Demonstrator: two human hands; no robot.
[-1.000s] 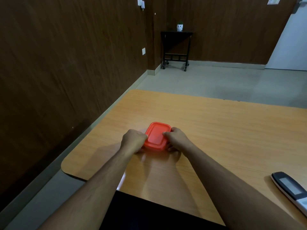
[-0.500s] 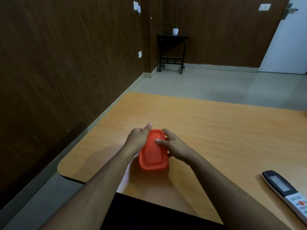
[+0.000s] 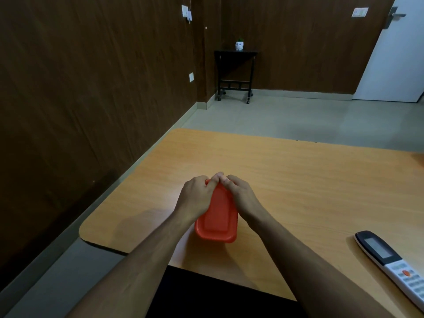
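Gripping the far end of a red container [image 3: 219,216], the left hand [image 3: 197,198] and the right hand [image 3: 241,198] curl their fingers over its rim. The fingertips of the two hands meet at that far edge, and the forearms run along either long side of the box.

Writing is scarce. The remote control [image 3: 390,262] has a grey display with nothing legible on it. Its white keypad carries an orange button among small keys whose markings are too small to read. Far beyond the remote, high on the brown wall beside a white door [image 3: 394,65], a pale wall plate [image 3: 359,12] bears marks that cannot be read either.

The container is a rectangular box with rounded corners, closed by a plain orange-red lid. The lid has a raised border around a flat sunken panel, and little of the body beneath it shows. The box lies flat on the wooden table [image 3: 298,180], well to the left of the remote and a little farther from the person, with its long side pointing away from them.

Far beyond the remote and to its left, a dark side table [image 3: 236,72] on castors stands against the wall, with a small white pot [image 3: 239,45] on top.
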